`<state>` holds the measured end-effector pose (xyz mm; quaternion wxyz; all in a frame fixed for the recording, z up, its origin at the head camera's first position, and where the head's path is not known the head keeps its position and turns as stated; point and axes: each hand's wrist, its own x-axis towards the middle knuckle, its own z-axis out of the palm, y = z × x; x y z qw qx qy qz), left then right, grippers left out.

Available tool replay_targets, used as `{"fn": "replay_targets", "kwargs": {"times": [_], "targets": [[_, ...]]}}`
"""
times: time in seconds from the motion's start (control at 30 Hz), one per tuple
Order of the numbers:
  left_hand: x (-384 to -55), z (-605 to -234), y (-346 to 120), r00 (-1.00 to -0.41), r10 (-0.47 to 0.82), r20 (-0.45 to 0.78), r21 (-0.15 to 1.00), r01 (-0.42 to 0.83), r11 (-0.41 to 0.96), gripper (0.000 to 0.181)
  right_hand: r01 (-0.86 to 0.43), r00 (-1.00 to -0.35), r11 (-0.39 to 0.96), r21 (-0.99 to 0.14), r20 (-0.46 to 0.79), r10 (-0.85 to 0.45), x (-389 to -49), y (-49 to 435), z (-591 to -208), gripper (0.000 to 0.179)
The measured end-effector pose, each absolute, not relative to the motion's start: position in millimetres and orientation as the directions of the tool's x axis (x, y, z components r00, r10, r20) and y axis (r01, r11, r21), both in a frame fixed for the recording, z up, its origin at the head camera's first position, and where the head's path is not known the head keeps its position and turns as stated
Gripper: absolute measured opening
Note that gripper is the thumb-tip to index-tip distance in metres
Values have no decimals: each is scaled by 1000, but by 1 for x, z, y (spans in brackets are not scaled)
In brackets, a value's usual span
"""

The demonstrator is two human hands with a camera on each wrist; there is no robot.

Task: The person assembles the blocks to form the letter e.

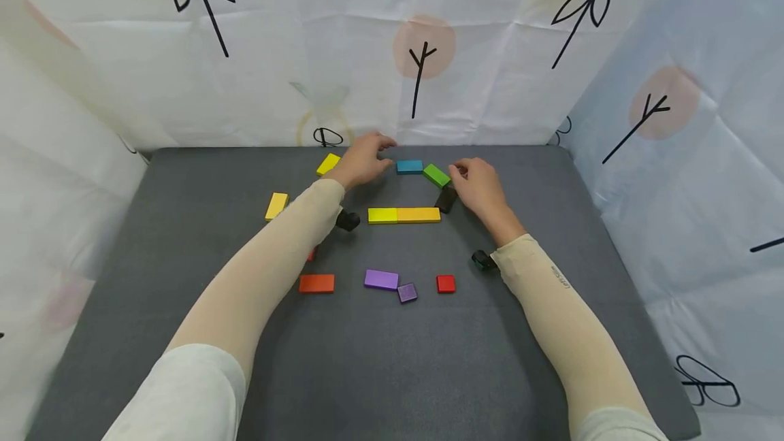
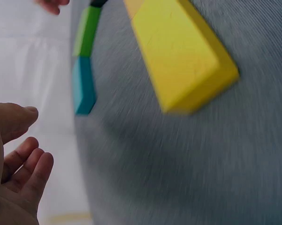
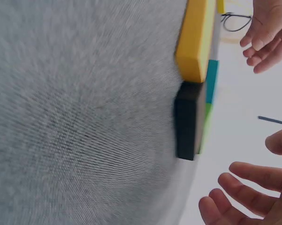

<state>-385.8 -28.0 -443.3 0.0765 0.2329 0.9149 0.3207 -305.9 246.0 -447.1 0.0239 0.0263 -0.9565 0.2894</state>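
My left hand (image 1: pixel 364 160) hovers at the far edge of the table, its fingers loosely spread and nothing held. Just right of it lies a blue block (image 1: pixel 410 167). A green block (image 1: pixel 437 175) slants from that block toward a black block (image 1: pixel 446 200). Beside the green and black ones is my right hand (image 1: pixel 478 186); the right wrist view shows its relaxed fingers (image 3: pixel 253 183) apart from the blocks. In front, a yellow block (image 1: pixel 382 216) and an orange-yellow block (image 1: pixel 419 215) lie end to end, the latter's right end at the black block.
Toward the front lie an orange block (image 1: pixel 316 284), a purple block (image 1: pixel 381 280), a small purple block (image 1: pixel 407 292) and a red block (image 1: pixel 446 284). Two yellow blocks, one nearer (image 1: pixel 277 206), are at left; my left arm partly covers another red piece (image 1: pixel 312 254). Printed cloth surrounds the table.
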Motion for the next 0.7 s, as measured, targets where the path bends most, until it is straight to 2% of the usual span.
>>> {"fn": "replay_targets", "kwargs": {"times": [0.17, 0.37, 0.7], "targets": [[-381, -429, -66, -892, 448, 65, 630, 385, 675, 47, -141, -988, 838, -527, 124, -89, -288, 242, -434, 40], [-379, -422, -106, -932, 348, 100, 691, 316, 650, 46, -233, -972, 853, -468, 145, -186, -264, 229, -423, 40], [-373, -425, -141, -965, 242, 107, 722, 242, 649, 45, -431, -901, 815, -388, 136, -411, -237, 193, -428, 38]]}}
